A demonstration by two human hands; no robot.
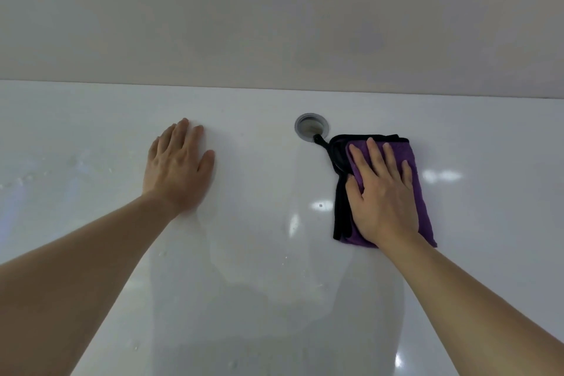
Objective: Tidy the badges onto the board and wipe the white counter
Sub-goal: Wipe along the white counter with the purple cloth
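Head view of the wiping stage. The right hand [383, 192] is pressing flat, fingers spread, on a folded purple cloth [422, 210] with a black border, and is gripping nothing; the cloth is lying on the white surface [91, 137] just beside, and to the right of, a round grey grommet hole [312, 126] set near the back edge. A black loop at the cloth's corner is reaching to the rim of that hole. The left hand [178, 166] is resting palm down and empty, fingers extended and close together, well apart from the cloth on the left side of the surface, apparently bracing the body.

Progress, as a judgement: no badges and no board are appearing anywhere in this view, so whether the tidying part is complete cannot be told from here. The wiping is under way. Faint streaks and small droplets are showing toward the left and along the near centre of the surface, suggesting that those areas are either damp from the cloth or awaiting a pass.

Setting: the surface is glossy and is reflecting ceiling lights as bright patches and the person's outline as a darker shape. It is meeting a plain, pale beige wall [274, 15] along a straight back edge. Nothing else is standing on it in this view.
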